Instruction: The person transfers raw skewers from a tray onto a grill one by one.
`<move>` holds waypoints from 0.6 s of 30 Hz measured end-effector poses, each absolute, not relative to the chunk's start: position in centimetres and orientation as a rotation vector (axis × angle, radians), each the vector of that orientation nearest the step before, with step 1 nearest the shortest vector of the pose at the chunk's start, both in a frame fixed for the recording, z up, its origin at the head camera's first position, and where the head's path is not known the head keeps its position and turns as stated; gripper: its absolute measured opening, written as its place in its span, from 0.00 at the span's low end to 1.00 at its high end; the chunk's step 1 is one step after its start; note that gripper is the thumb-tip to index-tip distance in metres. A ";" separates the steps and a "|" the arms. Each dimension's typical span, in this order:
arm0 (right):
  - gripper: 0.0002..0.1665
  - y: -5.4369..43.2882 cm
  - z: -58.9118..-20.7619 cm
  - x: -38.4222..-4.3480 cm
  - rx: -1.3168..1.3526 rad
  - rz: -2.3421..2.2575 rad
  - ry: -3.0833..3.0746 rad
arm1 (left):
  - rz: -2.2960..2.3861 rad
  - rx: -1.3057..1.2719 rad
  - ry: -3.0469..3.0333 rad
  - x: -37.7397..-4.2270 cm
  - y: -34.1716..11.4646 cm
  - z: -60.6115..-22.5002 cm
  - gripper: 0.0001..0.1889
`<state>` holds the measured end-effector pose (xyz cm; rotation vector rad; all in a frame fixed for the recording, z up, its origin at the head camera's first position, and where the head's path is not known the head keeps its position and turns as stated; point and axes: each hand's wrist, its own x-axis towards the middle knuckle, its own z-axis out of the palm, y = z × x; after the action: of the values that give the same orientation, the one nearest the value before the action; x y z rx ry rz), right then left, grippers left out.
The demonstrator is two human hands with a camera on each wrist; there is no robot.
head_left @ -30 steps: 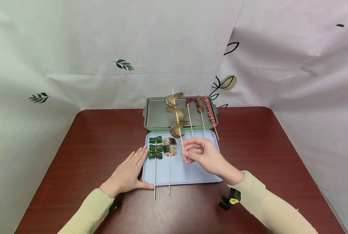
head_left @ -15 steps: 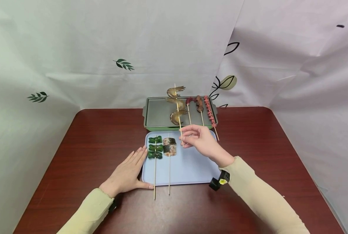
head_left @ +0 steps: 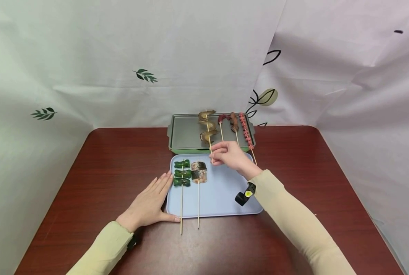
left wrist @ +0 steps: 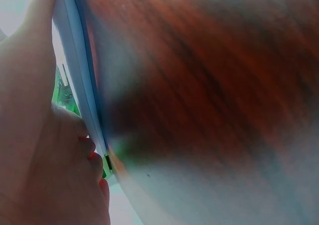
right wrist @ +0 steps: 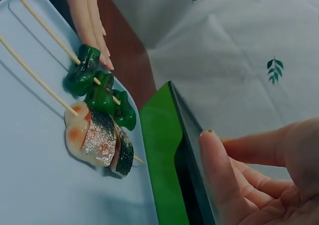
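My right hand (head_left: 230, 156) pinches the lower stick of a shrimp skewer (head_left: 208, 136) between thumb and fingers. The shrimp overlap the dark plate of a green-sided grill (head_left: 185, 131), left of the skewers lying there. In the right wrist view, the thumb and fingertips (right wrist: 212, 152) meet beside the grill's green side (right wrist: 160, 135); the shrimp are out of that view. My left hand (head_left: 149, 200) rests along the left edge of a pale blue tray (head_left: 221, 194), fingers straight, thumb at its front corner. A green pepper skewer (head_left: 182, 173) and a fish skewer (head_left: 199, 175) lie on the tray.
On the grill's right half lie a dark red curled skewer (head_left: 222, 119), a brown meat skewer (head_left: 234, 122) and a pink skewer (head_left: 246, 133), sticks pointing toward me. The reddish-brown table (head_left: 122, 160) is backed by white cloth (head_left: 204, 49).
My right hand has moved forward with the shrimp skewer, from over the tray to the grill, and the shrimp have come down over the grill plate. My left hand has stayed in place.
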<state>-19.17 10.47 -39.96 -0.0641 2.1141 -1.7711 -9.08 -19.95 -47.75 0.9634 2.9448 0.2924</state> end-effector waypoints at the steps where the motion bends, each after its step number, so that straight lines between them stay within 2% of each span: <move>1: 0.21 10.4 -40.1 -19.3 -0.055 -1.765 2.112 | 0.288 0.957 2.940 -9.1 -20.0 -47.8 0.71; 18: 0.21 9.9 -40.7 -19.5 0.071 -1.714 2.175 | 0.302 0.985 2.951 -9.2 -19.9 -47.8 0.70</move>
<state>-19.50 9.89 -40.69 0.0711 2.1748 -1.7138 -9.15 -19.93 -47.79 0.9849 2.9505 0.3023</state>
